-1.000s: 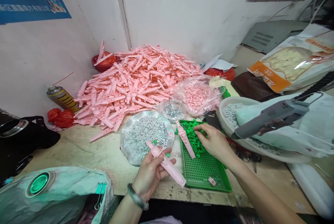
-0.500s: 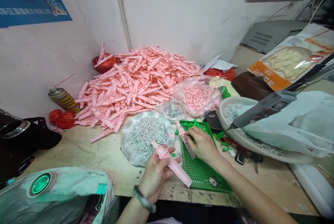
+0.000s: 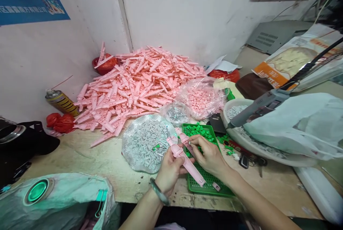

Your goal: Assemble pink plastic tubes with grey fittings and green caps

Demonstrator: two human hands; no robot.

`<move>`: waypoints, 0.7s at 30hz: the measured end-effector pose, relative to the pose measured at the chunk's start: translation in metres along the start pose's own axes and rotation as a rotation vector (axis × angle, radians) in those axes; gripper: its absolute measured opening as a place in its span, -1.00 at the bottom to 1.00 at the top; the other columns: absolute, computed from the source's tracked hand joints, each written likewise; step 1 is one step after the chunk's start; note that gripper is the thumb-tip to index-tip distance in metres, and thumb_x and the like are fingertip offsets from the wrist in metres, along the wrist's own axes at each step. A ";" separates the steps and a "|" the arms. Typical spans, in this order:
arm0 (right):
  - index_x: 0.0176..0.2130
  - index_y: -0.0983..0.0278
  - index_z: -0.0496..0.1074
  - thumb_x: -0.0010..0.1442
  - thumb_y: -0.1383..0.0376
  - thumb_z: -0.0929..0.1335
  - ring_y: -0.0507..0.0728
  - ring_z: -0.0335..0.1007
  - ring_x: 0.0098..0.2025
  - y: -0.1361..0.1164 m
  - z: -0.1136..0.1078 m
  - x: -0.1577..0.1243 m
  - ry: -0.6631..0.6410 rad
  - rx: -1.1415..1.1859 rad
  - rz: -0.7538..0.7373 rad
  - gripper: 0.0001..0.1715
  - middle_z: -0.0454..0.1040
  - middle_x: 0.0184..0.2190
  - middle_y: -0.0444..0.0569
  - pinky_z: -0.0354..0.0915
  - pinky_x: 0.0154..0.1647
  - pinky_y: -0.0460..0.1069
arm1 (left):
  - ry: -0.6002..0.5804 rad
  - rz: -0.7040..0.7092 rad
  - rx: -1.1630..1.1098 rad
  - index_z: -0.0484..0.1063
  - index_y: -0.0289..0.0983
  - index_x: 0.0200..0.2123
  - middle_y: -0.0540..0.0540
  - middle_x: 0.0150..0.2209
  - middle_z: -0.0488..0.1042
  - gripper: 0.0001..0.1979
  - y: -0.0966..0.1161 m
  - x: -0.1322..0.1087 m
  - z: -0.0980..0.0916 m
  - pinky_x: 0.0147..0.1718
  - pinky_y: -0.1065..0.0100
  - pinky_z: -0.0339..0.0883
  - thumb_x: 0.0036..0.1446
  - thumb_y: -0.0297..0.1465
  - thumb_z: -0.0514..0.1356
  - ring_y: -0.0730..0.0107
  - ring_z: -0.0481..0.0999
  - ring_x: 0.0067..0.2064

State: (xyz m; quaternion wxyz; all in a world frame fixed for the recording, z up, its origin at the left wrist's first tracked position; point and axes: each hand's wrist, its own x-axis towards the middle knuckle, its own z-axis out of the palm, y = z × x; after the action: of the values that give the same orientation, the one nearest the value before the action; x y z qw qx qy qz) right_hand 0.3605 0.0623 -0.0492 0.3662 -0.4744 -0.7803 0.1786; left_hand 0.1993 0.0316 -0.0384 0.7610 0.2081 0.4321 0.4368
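My left hand (image 3: 169, 170) is closed round a long pink plastic piece (image 3: 190, 167) that slants down to the right over the green perforated tray (image 3: 205, 187). My right hand (image 3: 208, 155) is pinched right beside its upper end, fingertips touching the pink piece; what the fingertips hold is too small to see. A second pink piece (image 3: 182, 138) lies on the tray's left edge just behind the fingers. Small green caps (image 3: 199, 130) are heaped at the tray's far end. A clear bag of small grey parts (image 3: 146, 143) sits just left of the hands.
A large heap of pink pieces (image 3: 139, 83) fills the back against the wall. Bags of pink bits (image 3: 203, 98) and clear bits (image 3: 177, 113), a spray can (image 3: 60, 101), a white bowl (image 3: 233, 135), a hanging grey power tool (image 3: 258, 106) and a pale sack (image 3: 53, 201) surround the work area.
My left hand has lifted the pink piece up and to the right over the tray. My right hand came off the green caps and met it at its upper end.
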 end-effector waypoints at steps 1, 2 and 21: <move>-0.33 0.21 0.33 0.27 0.39 0.22 0.14 0.49 -0.24 -0.006 -0.002 0.001 0.009 0.035 0.009 -0.84 0.50 -0.30 0.01 0.38 -0.27 0.01 | 0.009 0.007 -0.019 0.32 -0.28 -0.07 -0.18 -0.08 0.44 -0.54 0.001 -0.002 0.000 -0.33 0.29 0.45 -0.09 -0.44 0.32 0.21 0.56 -0.24; -0.34 0.20 0.34 0.26 0.38 0.25 0.14 0.48 -0.24 -0.012 -0.004 0.001 0.012 0.072 0.018 -0.85 0.50 -0.31 -0.01 0.38 -0.25 0.01 | 0.011 0.017 -0.043 0.33 -0.27 -0.08 -0.18 -0.05 0.43 -0.55 0.001 -0.004 0.000 -0.31 0.29 0.45 -0.09 -0.45 0.32 0.25 0.55 -0.23; -0.21 0.25 0.49 0.24 0.45 0.29 0.08 0.53 -0.32 -0.054 0.006 -0.013 0.056 0.102 -0.058 -0.79 0.55 -0.32 -0.02 0.44 -0.35 -0.09 | -0.132 0.109 -0.049 0.31 -0.22 -0.02 -0.18 0.05 0.43 -0.53 -0.005 -0.022 -0.017 -0.18 0.23 0.50 0.02 -0.38 0.38 0.22 0.53 -0.06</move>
State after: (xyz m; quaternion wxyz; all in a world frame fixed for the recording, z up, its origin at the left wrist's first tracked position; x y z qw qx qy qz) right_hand 0.3269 0.0250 -0.0251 0.4165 -0.4371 -0.7731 0.1944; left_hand 0.1822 0.0091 -0.0403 0.7678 0.2412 0.3582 0.4734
